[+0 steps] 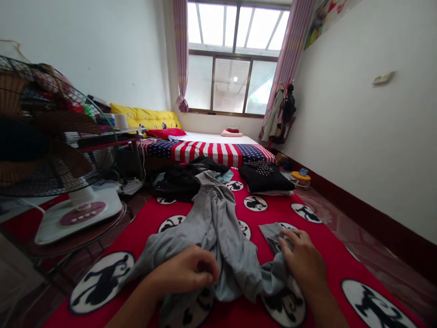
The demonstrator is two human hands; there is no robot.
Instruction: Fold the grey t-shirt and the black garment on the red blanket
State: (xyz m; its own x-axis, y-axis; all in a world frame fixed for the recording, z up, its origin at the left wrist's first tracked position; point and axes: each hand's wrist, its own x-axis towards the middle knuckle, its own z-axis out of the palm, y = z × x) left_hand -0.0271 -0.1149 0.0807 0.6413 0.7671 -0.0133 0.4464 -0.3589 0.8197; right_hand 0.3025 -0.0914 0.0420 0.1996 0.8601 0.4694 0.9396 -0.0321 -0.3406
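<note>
A grey long-sleeved top [211, 228] lies crumpled and spread over a red cover, its upper end stretching away from me. My left hand [186, 272] is over its near left part, fingers curled in toward the thumb; the fingertips appear to pinch the cloth, though the contact is partly hidden. On the right, my right hand [303, 255] has its fingers and thumb closed around one sleeve near the cuff. The red cover [327, 255] carries white ovals with black monkey figures.
Dark clothes [180, 177] are heaped past the top, and a folded black garment [264, 176] lies at the far right. To the left, a fan [78, 209] stands on a round stool. A bed with a striped, starred cover [208, 152] is below the window. A yellow stool [301, 176] sits by the wall.
</note>
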